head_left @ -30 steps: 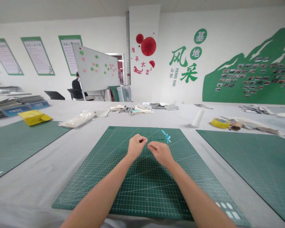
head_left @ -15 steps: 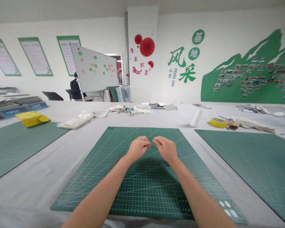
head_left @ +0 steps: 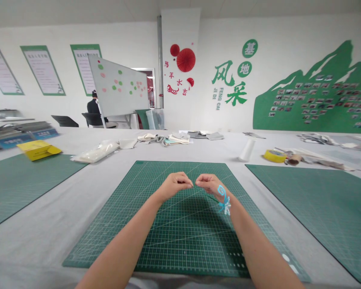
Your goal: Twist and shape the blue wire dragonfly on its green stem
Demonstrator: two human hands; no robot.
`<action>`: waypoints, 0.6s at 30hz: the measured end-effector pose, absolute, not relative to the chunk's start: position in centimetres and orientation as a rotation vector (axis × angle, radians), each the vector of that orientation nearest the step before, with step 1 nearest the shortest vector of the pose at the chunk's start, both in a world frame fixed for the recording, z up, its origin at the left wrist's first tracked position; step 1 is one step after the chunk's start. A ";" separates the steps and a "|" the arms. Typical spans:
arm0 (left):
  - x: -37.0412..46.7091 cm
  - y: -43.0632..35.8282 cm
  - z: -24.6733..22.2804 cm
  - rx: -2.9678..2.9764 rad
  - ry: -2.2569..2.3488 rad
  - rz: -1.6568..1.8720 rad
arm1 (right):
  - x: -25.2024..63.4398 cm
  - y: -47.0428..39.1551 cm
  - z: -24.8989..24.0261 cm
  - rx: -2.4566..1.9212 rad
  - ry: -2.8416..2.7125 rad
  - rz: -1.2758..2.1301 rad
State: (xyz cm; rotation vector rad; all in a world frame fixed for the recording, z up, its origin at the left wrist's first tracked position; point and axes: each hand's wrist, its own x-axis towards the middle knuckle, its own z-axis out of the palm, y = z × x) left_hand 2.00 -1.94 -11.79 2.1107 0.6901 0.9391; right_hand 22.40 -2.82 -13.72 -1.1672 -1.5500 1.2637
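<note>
My left hand (head_left: 177,185) hovers over a green cutting mat (head_left: 168,237), thumb and fingers pinched together. Whatever lies between those fingertips is too small to make out. Just to its right is my right hand (head_left: 209,184), also pinched, with a narrow gap between the two. Against the right wrist shows a small turquoise ornament (head_left: 224,200) with a curled loop and whitish bead-like ends. A thin green stem (head_left: 212,198) runs from it under the right hand toward the fingers, where the hand hides the rest.
Green mats lie left (head_left: 33,180) and right (head_left: 313,192). Behind are a yellow folded card (head_left: 39,150), a plastic-wrapped packet (head_left: 96,151), fabric scraps (head_left: 177,139), a white cone (head_left: 248,150) and a yellow tape roll (head_left: 274,155). A person (head_left: 93,105) sits beyond the whiteboard.
My right hand has turned, bringing the turquoise ornament into view at its wrist. The thin dark line between the fingertips no longer shows, and the hands are closer together.
</note>
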 end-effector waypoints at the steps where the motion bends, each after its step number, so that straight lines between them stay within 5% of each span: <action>1: 2.1 -1.8 -11.9 2.076 0.715 0.977 | 22.0 -2.8 -13.9 -1.157 -1.540 1.261; 18: 3.0 -0.9 -14.8 2.081 1.313 1.315 | 17.5 -5.3 -14.6 -1.237 -2.032 0.127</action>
